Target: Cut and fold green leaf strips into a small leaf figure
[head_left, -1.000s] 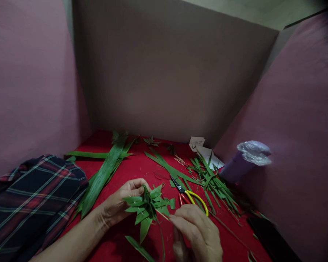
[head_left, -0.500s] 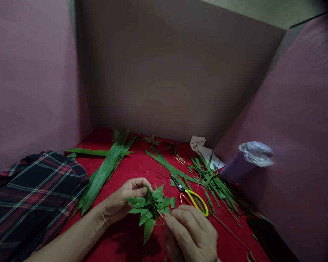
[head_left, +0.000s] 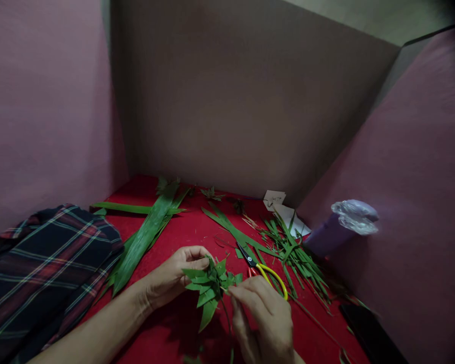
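A red tabletop (head_left: 191,230) carries everything, with fine scraps scattered over it. On its left side, broad green leaves (head_left: 147,222) lie slantwise, a narrower leaf strip (head_left: 116,208) running crosswise by their upper part. Small leafy pieces (head_left: 211,193) rest along the back edge. Right of the middle lie black-bladed scissors (head_left: 275,278) with a yellow handle, and near them a loose heap of thin green strips (head_left: 299,260). White paper (head_left: 299,226) lies behind the heap; a flat dark object (head_left: 371,331) sits near the right edge
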### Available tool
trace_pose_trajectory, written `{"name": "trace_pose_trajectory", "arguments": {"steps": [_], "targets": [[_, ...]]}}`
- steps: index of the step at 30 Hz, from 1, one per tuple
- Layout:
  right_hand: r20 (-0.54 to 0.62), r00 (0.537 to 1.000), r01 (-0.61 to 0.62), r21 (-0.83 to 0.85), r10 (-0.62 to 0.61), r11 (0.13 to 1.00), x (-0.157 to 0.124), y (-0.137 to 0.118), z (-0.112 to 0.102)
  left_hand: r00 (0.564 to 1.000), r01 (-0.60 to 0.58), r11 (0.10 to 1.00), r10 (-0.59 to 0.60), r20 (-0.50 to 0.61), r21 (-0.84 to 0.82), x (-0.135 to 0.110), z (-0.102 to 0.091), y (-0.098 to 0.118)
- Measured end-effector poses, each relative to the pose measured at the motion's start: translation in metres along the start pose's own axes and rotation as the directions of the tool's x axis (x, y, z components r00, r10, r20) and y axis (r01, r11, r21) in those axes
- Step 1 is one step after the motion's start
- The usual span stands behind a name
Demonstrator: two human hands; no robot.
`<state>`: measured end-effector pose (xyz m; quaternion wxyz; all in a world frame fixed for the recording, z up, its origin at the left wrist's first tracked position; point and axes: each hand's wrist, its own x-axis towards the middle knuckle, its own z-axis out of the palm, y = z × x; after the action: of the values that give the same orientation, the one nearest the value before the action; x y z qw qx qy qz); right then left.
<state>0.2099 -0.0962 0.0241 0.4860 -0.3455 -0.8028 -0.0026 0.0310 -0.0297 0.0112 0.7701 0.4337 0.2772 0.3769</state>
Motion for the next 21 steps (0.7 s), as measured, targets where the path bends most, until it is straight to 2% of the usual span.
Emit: {"name": "trace_pose_trajectory", "arguments": {"steps": [2,3,4,6,7,9,11,12,13,15,21], "targets": [[-0.014,0.976,-0.214,0.144,0.218,0.966,-0.002,0.003,0.004,1.000,0.014,0.999,-0.012,-0.029,0.052,0.001,0.001,0.000],[-0.018,0.938,-0.333,0.217,0.345,0.917,-0.003,0.005,0.006,0.999,0.018,0.997,-0.016,-0.036,0.074,0.001,0.001,0.000],[-0.013,0.876,-0.458,0.293,0.483,0.839,-0.004,0.008,0.008,0.999,0.021,0.996,-0.017,-0.039,0.090,0.001,0.001,0.000],[0.049,0.717,-0.643,0.434,0.696,0.631,-0.004,0.012,0.012,0.999,0.028,0.992,-0.022,-0.044,0.122,0.001,0.001,0.000],[0.091,0.641,-0.693,0.495,0.762,0.524,-0.004,0.014,0.013,0.998,0.031,0.990,-0.024,-0.052,0.140,0.001,0.000,0.000],[0.167,0.523,-0.728,0.598,0.836,0.336,-0.003,0.017,0.016,0.997,0.043,0.985,-0.031,-0.073,0.166,0.001,0.000,0.001],[0.239,0.434,-0.720,0.672,0.869,0.175,-0.003,0.018,0.018,0.994,0.064,0.983,-0.048,-0.098,0.172,0.000,0.000,0.002],[0.275,0.405,-0.711,0.694,0.872,0.112,-0.002,0.019,0.019,0.992,0.078,0.983,-0.060,-0.111,0.169,-0.001,0.000,0.002],[0.307,0.391,-0.702,0.709,0.868,0.066,-0.003,0.019,0.019,0.989,0.095,0.982,-0.075,-0.125,0.162,-0.001,0.001,0.002],[0.350,0.392,-0.683,0.731,0.851,0.014,-0.003,0.018,0.020,0.982,0.132,0.980,-0.109,-0.155,0.147,-0.002,0.002,0.003],[0.437,0.415,-0.686,0.726,0.798,-0.041,-0.004,0.017,0.021,0.949,0.227,0.965,-0.188,-0.253,0.134,-0.002,0.004,0.004]]}}
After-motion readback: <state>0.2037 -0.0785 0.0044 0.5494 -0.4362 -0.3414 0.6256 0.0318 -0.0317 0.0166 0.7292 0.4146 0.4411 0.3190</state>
